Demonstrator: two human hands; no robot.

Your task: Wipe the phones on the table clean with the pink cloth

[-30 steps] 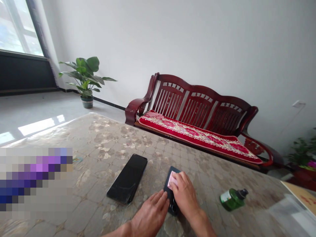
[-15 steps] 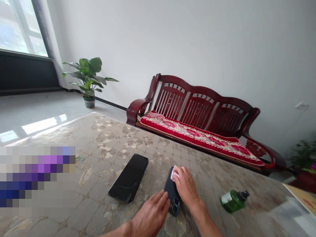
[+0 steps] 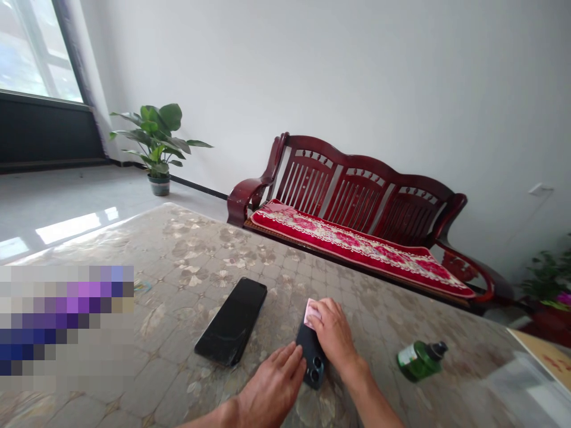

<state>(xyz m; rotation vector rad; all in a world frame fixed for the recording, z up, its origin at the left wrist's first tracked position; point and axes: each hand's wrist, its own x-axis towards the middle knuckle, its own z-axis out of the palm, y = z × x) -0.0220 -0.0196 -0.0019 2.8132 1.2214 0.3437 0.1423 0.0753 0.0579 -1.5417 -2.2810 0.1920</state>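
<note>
A dark blue smartphone (image 3: 313,358) lies on the table with its back and round camera lenses facing up. My left hand (image 3: 273,380) rests its straight fingers on the left edge of that phone; its thumb is hidden. Pinched in my right hand (image 3: 332,333) is a small pink folded cloth (image 3: 308,313), pressed on the phone's far end. My right hand covers part of the phone's right side. Left of both hands, a larger black smartphone (image 3: 232,321) lies with its dark screen up. A green bottle (image 3: 418,361) with a black cap stands to the right.
A patterned cover with a clear sheet lies over the table (image 3: 178,309). At its right edge are a yellowish board (image 3: 542,353) and clear plastic. A blurred-out patch hides the left side. Beyond stand a red wooden bench (image 3: 357,190) and a potted plant (image 3: 159,184).
The pink cloth has shifted slightly left on the phone's far end with my right hand, and more of it shows. My left hand stays on the phone's edge.
</note>
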